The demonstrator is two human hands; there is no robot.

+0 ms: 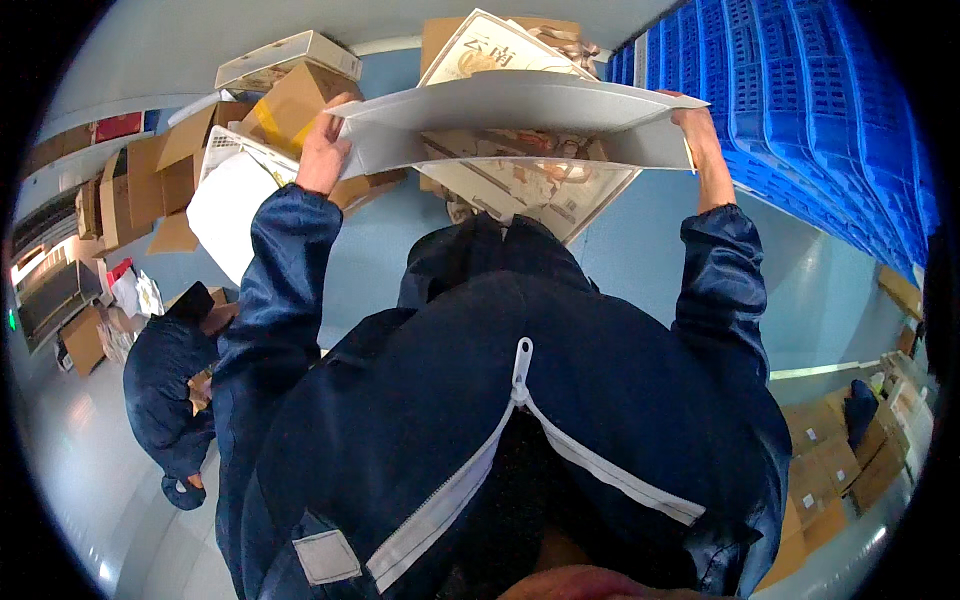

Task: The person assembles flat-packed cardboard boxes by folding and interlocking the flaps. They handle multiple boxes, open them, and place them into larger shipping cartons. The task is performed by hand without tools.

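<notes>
Stretched between my two hands is a wide, white, stiff sheet-like sleeve (510, 90), spread into a lens-shaped opening with a grey inner side. My left hand (325, 150) is closed on its left end, and my right hand (698, 135) grips the right end. Beyond and beneath it lies a cream printed box (480, 48) with dark characters and a brown pattern, turned cornerwise. Part of that box shows through the opening, and the sleeve's near and far walls hide the rest. I cannot tell whether the sleeve is card or plastic.
Tall stacks of blue plastic crates (800, 110) rise at the right. Opened brown cartons (160, 180) and a white container (235, 205) crowd the left. Another person (165, 390) in dark clothes bends over at the lower left. More cartons (820, 460) stand at the lower right.
</notes>
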